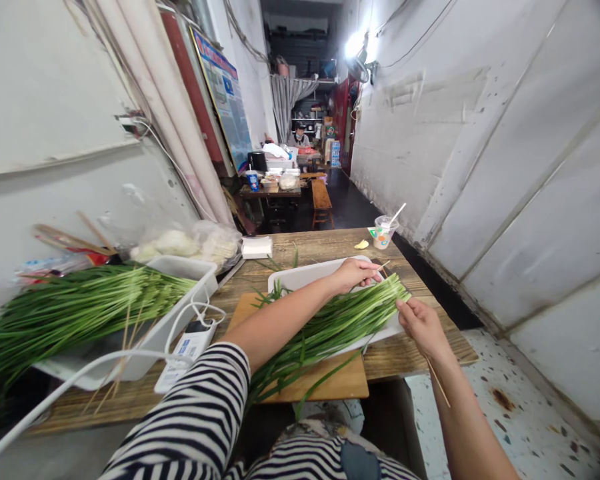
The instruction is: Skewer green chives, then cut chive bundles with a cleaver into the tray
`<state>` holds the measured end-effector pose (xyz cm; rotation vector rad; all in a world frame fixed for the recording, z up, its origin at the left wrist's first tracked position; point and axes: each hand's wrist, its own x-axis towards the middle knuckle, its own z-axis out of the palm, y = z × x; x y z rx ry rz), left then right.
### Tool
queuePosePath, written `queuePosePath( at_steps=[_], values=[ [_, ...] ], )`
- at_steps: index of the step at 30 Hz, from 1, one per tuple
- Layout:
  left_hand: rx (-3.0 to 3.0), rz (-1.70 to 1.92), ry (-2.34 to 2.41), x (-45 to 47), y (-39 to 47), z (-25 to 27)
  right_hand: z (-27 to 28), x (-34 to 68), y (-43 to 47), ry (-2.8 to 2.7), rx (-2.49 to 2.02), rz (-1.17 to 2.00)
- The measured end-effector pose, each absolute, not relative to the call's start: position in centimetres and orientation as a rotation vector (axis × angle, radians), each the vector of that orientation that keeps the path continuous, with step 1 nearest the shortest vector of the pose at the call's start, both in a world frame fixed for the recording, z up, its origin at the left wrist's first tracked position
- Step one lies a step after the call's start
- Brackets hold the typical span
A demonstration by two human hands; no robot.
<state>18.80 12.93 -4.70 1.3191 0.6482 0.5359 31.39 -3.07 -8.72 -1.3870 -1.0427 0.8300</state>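
A bundle of garlic chives (340, 320) lies across a white plastic tray (310, 272), its pale stem ends toward the right and its green leaves hanging over the near side. Above the tray's far side, my left hand (356, 275) is closed, with a pale chive stalk poking out at its fingertips. My right hand (423, 323) is closed at the stem ends by the tray's right side. A thin wooden skewer (437, 381) sticks out below that hand, along the wrist. Under the tray is a wooden board (320, 385).
At left, a white bin (200, 270) holds more chives (95, 297) with several skewers (130, 333). A white cable (95, 360) and a white device (186, 353) lie near my left arm. A plastic cup (383, 233) and tissues (257, 247) stand at the back. A person (300, 137) sits far off.
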Motion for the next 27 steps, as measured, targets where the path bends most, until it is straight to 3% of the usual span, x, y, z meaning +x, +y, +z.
queuePosePath(
  at_steps=[27],
  values=[
    [1.454,0.662,0.617,19.2,13.0,-6.3,-8.4,30.8,-3.1,-1.016,-1.418,0.758]
  ],
)
